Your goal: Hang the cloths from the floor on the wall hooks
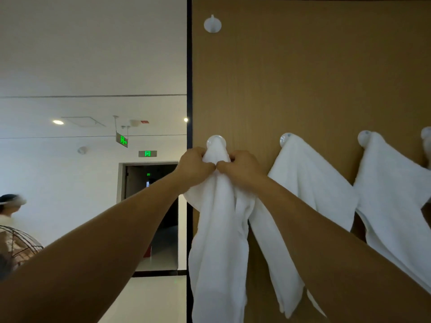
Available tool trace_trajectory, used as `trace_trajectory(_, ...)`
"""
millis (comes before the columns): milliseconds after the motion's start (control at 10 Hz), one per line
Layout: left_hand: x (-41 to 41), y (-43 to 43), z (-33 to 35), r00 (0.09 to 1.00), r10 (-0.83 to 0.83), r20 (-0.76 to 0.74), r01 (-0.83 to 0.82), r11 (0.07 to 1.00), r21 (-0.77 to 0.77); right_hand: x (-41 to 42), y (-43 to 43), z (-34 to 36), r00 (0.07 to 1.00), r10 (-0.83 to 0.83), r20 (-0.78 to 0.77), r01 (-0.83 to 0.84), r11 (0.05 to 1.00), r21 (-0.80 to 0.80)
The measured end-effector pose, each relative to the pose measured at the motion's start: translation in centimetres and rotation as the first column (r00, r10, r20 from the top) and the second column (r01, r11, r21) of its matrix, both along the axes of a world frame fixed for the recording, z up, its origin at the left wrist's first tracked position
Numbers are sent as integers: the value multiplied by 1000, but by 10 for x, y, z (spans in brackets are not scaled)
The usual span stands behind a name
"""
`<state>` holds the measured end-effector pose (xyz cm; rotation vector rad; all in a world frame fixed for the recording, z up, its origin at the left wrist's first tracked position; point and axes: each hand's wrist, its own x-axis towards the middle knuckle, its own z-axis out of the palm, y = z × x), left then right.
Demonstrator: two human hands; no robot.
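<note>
A white cloth (218, 229) hangs down the brown wall panel (303, 78) from a round white hook (216, 141). My left hand (194, 166) and my right hand (241, 167) both grip the cloth's bunched top just under that hook, knuckles almost touching. To the right, a second white cloth (310, 180) drapes from its own hook (285, 139), and a third cloth (394, 194) hangs from another hook (364, 136). A bare white hook (212, 24) sits higher up on the panel.
A further hook with white cloth (427, 145) shows at the right edge. Left of the panel's dark edge (189, 89) lies a white corridor with a dark doorway (151, 206), green exit signs, a wire fan guard (18, 243) and a person (9, 206) at the far left.
</note>
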<state>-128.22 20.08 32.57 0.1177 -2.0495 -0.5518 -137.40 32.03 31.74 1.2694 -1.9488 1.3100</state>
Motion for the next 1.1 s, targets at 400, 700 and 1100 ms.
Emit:
trace_trajectory(400, -8, 3, -45, 958, 138, -252, -104, 985, 141, -10, -1, -54, 987, -122, -107, 122, 993, -6)
trace_trajectory(700, 4, 8, -92, 924, 381, -28, -379, 904, -196, 10, 7, -105, 966, -173, -192, 178, 984, 7)
trace_trajectory(1100, 59, 35, -154, 903, 134, 407, -272, 913, 304, 48, 56, -155, 983, -149, 105, 128, 975, 184)
